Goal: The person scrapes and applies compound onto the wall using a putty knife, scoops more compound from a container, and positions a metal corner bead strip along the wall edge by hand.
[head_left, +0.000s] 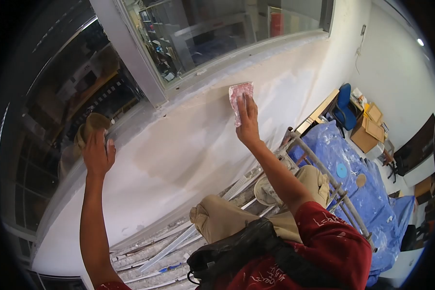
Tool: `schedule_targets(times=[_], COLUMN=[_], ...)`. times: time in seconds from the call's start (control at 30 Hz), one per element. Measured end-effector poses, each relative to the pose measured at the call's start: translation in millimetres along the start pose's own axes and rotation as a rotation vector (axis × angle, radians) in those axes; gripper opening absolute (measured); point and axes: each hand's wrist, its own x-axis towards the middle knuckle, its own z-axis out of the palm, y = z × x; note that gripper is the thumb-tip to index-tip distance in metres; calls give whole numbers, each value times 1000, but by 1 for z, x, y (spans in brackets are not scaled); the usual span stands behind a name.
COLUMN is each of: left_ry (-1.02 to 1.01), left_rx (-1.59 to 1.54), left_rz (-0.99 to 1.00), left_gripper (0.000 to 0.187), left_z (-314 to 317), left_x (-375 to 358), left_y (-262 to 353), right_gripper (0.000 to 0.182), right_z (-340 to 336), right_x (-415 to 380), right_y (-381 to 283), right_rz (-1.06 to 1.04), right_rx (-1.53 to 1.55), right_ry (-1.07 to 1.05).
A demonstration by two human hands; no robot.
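Observation:
My right hand (pixel 248 123) presses a piece of red sandpaper (pixel 238 91), whitened with dust, flat against the wall (pixel 188 145) just below the window. The wall carries damp-looking beige patches among white areas. On the left, my left hand (pixel 98 153) is raised with its fingers stretched out, resting at the dark glass pane (pixel 82 92) near its sill; nothing shows in it. Above my right hand runs the window's lower frame (pixel 246 50). My bent knees in tan trousers are below, with a black bag (pixel 246 251) across my lap.
I am on a scaffold of dusty metal planks (pixel 150 256), with a pipe rail (pixel 319 162) on the right. A bucket (pixel 266 191) stands beside my knee. Beyond the rail lie a blue tarp (pixel 324 140), a blue chair (pixel 343 106) and cardboard boxes (pixel 367 130).

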Motion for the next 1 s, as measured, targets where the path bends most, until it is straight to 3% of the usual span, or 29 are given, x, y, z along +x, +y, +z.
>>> schedule_targets(times=[0.2, 0.33, 0.43, 0.47, 0.6, 0.7, 0.77, 0.83, 0.9, 1.0], left_ry=[26, 1, 26, 30, 33, 13, -27, -4, 5, 3], left_rx=[-18, -12, 11, 14, 11, 15, -7, -6, 1, 20], left_rz=[23, -19, -23, -17, 8, -7, -40, -18, -16, -14], left_gripper=[32, 33, 34, 34, 34, 33, 32, 32, 32, 32], left_z=[0, -3, 2, 5, 6, 0, -1, -1, 0, -1], left_x=[-4, -4, -4, -8, -7, -2, -2, -2, -2, -1], left_y=[-4, -1, -6, -5, -5, -1, 1, 0, 0, -1], right_gripper=[70, 67, 63, 62, 69, 70, 71, 79, 80, 77], right_z=[69, 33, 2, 2, -11, 9, 31, 52, 71, 65], right_x=[-66, -178, -199, -187, -59, -8, 2, -12, -49, -125], right_y=[18, 23, 25, 32, 14, 8, -1, -38, -70, -82], right_rz=[64, 204, 297, 199, 181, 233, 254, 257, 217, 239], right_rx=[-107, -28, 39, 45, 41, 7, -33, -107, -100, -24], right_ry=[-106, -528, -480, -326, -38, 75, 89, -74, -118, -370])
